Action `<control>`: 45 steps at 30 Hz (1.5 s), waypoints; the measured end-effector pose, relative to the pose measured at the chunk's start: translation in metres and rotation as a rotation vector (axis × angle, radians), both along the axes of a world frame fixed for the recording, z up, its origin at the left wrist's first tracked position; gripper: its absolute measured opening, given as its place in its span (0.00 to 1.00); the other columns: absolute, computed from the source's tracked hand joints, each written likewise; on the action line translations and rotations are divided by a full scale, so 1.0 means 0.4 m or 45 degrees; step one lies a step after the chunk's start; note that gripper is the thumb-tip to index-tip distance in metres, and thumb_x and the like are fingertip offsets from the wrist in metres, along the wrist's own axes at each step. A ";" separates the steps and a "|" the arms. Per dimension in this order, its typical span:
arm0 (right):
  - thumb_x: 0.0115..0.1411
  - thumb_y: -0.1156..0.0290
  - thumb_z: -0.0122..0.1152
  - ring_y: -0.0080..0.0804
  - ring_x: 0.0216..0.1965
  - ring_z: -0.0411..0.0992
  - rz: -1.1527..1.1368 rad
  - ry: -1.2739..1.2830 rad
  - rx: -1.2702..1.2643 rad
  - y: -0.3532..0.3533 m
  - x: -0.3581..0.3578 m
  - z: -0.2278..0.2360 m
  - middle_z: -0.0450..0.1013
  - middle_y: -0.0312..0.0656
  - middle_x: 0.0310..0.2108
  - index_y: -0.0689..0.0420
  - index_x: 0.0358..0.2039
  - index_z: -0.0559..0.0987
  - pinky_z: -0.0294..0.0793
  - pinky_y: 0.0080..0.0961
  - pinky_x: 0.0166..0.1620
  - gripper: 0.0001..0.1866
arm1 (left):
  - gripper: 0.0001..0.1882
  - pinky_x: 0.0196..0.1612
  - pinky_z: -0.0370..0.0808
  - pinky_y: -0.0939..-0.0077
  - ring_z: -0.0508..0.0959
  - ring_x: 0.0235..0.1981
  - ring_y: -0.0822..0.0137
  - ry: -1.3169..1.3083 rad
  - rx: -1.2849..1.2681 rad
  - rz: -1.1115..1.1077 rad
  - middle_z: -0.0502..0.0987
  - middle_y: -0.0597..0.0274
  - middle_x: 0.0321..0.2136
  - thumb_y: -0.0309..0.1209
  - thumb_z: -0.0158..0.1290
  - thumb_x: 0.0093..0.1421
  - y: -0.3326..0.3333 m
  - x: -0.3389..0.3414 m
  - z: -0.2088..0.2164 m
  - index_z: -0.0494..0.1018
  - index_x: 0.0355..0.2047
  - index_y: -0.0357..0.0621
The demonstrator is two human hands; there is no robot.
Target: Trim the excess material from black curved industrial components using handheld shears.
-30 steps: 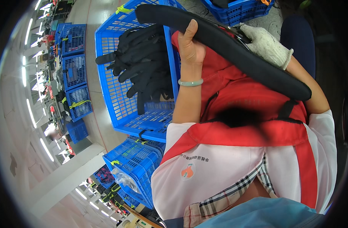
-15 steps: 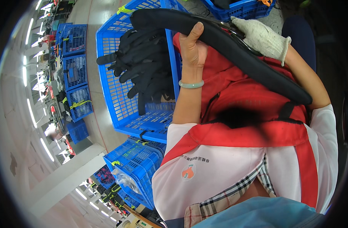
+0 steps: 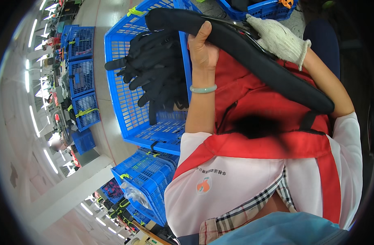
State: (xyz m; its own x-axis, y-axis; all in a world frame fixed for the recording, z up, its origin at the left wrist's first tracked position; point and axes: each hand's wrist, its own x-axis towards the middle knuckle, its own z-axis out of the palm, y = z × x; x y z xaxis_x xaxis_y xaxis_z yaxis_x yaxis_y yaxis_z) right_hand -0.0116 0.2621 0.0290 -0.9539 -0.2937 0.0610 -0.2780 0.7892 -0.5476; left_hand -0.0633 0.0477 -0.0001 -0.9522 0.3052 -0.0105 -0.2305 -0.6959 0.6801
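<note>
A long, curved black padded strap [image 3: 252, 57] lies slantwise over my red-covered lap, its far end over the basket's rim. My left hand [image 3: 204, 49] grips it from the near side, thumb on top, fingers hidden beneath. On the strap's far edge rests my right hand [image 3: 279, 41], in a white knitted glove. Its fingers are curled over a slim, dark tool with a shiny edge [image 3: 249, 34], whose kind I cannot make out. A big blue plastic basket [image 3: 125, 116] stands on the left, with a heap of similar black straps [image 3: 162, 73] inside.
Another blue basket [image 3: 262, 13] with dark and orange items stands at the far side. Stacked blue crates [image 3: 148, 183] are near on the left. Across the aisle [image 3: 105, 53], more blue crates [image 3: 81, 77] stand in a row beside worktables.
My left hand has shifted slightly left and down, and its grip sits a little differently on the strap. The strap has moved only slightly. The gloved hand stays nearly in place.
</note>
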 end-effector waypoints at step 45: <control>0.59 0.67 0.52 0.45 0.29 0.74 0.319 -0.109 0.039 -0.106 -0.036 0.002 0.74 0.52 0.26 0.64 0.34 0.75 0.72 0.36 0.34 0.12 | 0.14 0.55 0.71 0.64 0.76 0.45 0.63 -0.238 0.362 -0.126 0.78 0.61 0.40 0.26 0.60 0.56 -0.067 0.098 -0.065 0.73 0.43 0.43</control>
